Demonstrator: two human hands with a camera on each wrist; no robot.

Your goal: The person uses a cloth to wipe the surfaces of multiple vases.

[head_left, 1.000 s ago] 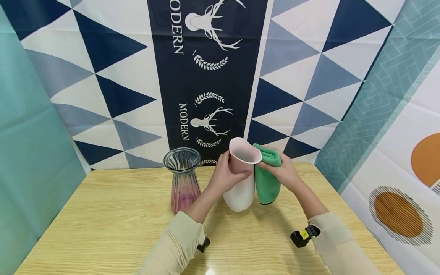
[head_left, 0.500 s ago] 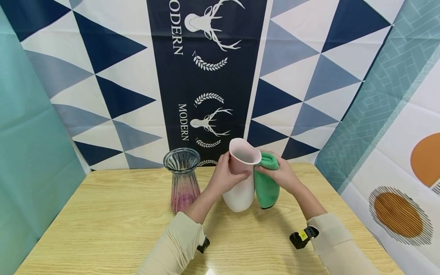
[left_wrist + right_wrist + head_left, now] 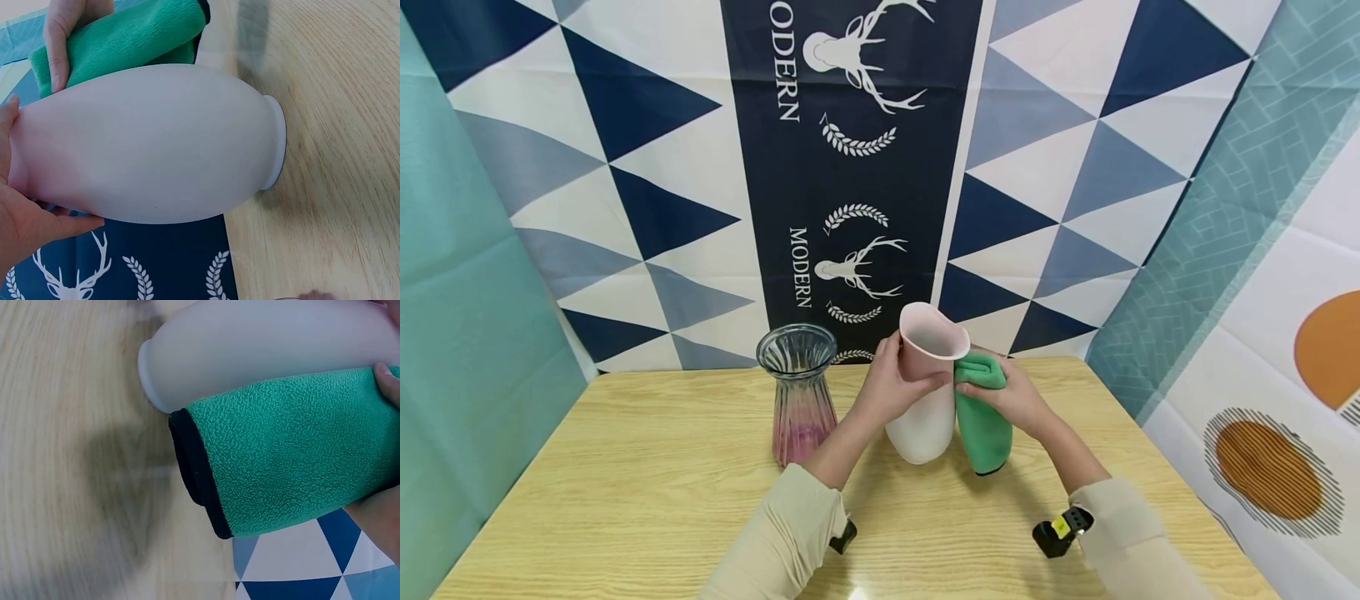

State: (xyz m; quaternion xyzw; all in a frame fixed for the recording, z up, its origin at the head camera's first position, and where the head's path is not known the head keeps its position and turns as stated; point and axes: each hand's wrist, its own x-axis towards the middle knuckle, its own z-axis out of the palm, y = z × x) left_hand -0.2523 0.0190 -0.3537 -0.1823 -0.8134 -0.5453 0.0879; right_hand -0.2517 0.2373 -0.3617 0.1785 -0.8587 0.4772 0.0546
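Observation:
A vase (image 3: 921,429), pink at the flared mouth and white below, stands on the table near its back edge. My left hand (image 3: 891,387) grips it round the neck from the left, with the thumb across the front. My right hand (image 3: 1018,396) holds a folded green cloth (image 3: 983,425) with a black edge against the vase's right side. In the right wrist view the cloth (image 3: 300,453) hangs along the vase's body (image 3: 250,347). The left wrist view shows the vase's base ring (image 3: 275,144) on the wood. The right hand's far fingers are hidden behind the cloth.
Left of the vase stands a ribbed glass vase (image 3: 801,408), grey-blue at the top and pink below, close to the left forearm. A patterned backdrop (image 3: 850,167) rises behind the wooden table (image 3: 662,475). Printed sheets (image 3: 1247,375) hang along the right side.
My right hand has slid the green cloth down along the vase's right side, from beside the rim to lower on the body. The left hand and the vase have stayed in place.

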